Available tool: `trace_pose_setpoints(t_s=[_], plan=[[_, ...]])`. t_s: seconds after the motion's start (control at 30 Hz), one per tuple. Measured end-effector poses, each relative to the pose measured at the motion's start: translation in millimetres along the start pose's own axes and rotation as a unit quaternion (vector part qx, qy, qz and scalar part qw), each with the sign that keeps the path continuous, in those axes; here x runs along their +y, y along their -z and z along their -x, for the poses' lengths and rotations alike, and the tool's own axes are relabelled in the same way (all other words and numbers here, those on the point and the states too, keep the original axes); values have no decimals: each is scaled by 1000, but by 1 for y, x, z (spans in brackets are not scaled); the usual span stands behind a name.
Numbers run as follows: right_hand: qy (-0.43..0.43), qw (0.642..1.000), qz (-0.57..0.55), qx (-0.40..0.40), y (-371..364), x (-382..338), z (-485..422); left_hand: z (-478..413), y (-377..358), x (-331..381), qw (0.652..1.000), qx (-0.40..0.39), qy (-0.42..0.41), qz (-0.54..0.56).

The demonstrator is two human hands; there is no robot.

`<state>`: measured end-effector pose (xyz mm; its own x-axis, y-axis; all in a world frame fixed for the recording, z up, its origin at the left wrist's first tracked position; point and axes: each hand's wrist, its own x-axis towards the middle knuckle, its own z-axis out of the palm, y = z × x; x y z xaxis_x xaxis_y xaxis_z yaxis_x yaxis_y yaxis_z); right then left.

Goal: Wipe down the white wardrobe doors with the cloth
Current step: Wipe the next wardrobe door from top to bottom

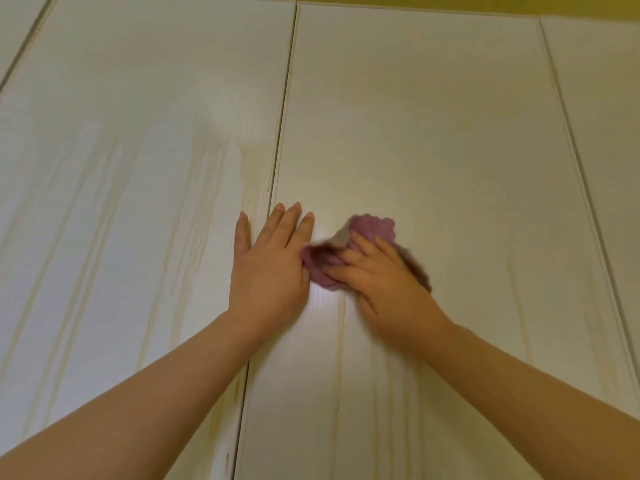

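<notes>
White wardrobe doors with a faint wood grain fill the view. My left hand (270, 261) lies flat with straight fingers across the seam between the left door (131, 168) and the middle door (433, 133). My right hand (381, 271) presses a crumpled purple cloth (372, 228) against the middle door, its fingers spread over the cloth, which bunches out above and to the left of the hand. The cloth's edge touches my left hand. Motion blur softens the right hand and the cloth.
A further door panel (609, 116) stands at the right and a sliver of another door at the far left (14, 36). A yellow wall strip (554, 5) shows above the doors. Narrow vertical gaps separate the panels.
</notes>
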<state>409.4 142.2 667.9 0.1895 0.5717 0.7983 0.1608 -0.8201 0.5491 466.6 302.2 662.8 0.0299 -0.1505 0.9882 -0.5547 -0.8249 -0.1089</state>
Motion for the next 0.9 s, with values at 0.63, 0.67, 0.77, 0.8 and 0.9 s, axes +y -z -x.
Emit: trace_pose_setpoints(t_s=[0.63, 0.67, 0.77, 0.8, 0.9], plan=[[-209, 975, 20, 74, 9, 16, -37, -10, 10, 3, 999, 9, -39, -37], [-155, 987, 9, 47, 6, 8, -32, -11, 11, 4, 998, 4, -51, -42], [-122, 992, -6, 16, 17, 14, -19, -12, 0, 0, 995, 55, -74, -38], [-166, 985, -1, 49, 22, 24, -19, -12, -1, 0, 994, 64, -76, -34], [-305, 943, 37, 129, 24, 35, -22, -12, -6, 4, 992, 91, -82, -13]])
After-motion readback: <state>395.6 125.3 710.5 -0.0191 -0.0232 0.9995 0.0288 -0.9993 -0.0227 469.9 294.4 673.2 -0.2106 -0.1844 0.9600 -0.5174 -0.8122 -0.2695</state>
